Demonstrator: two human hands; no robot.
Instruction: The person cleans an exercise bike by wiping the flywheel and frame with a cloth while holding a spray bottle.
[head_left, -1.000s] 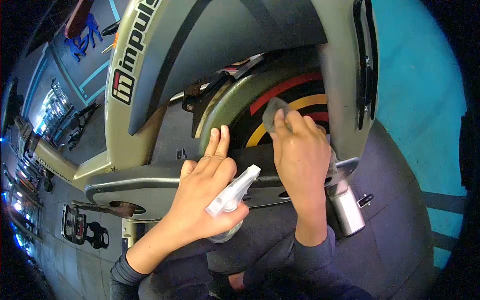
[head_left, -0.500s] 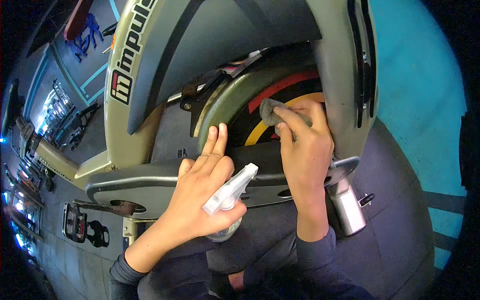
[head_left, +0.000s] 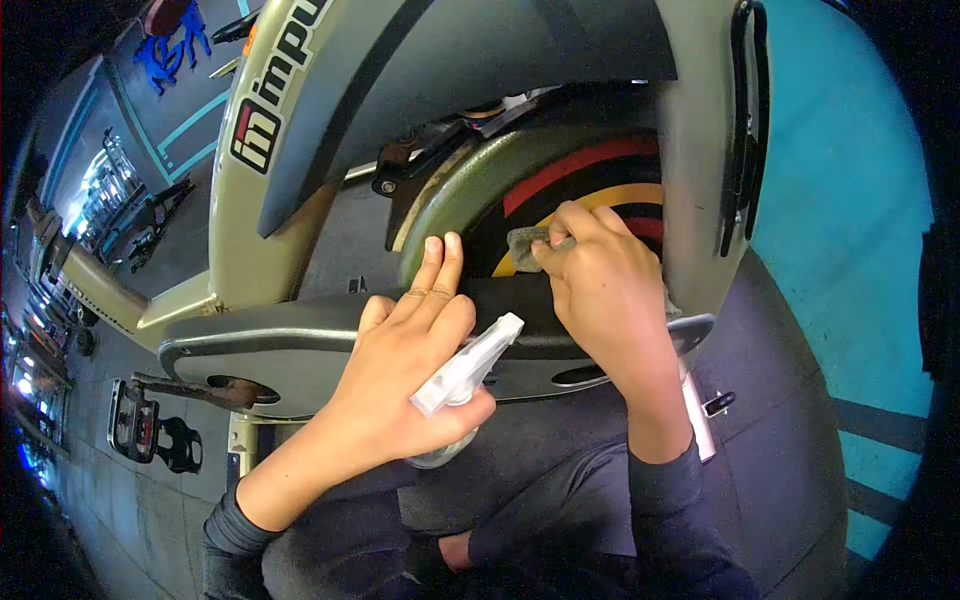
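My left hand point(head_left: 405, 350) has its thumb round the neck of a spray bottle with a white head point(head_left: 468, 368); two fingers reach up to the lower left rim of the flywheel point(head_left: 450, 205). The bottle's clear body shows partly below the palm. Pinched in my right hand point(head_left: 605, 280) is a grey cloth point(head_left: 525, 248), which lies against the black and yellow face of the wheel. Around the wheel stands the bike frame point(head_left: 235, 210), with a dark cover point(head_left: 480, 55) above and a grey chain guard point(head_left: 270, 360) below.
A pedal point(head_left: 135, 425) hangs from its crank at the lower left. At the right are the bike's metal foot point(head_left: 697, 415) and turquoise flooring point(head_left: 830, 220). Other gym equipment point(head_left: 110, 205) stands at the far left. My legs are folded below.
My right hand has moved the cloth left and down across the wheel's face. My left hand keeps its hold on the bottle. The view has shifted slightly.
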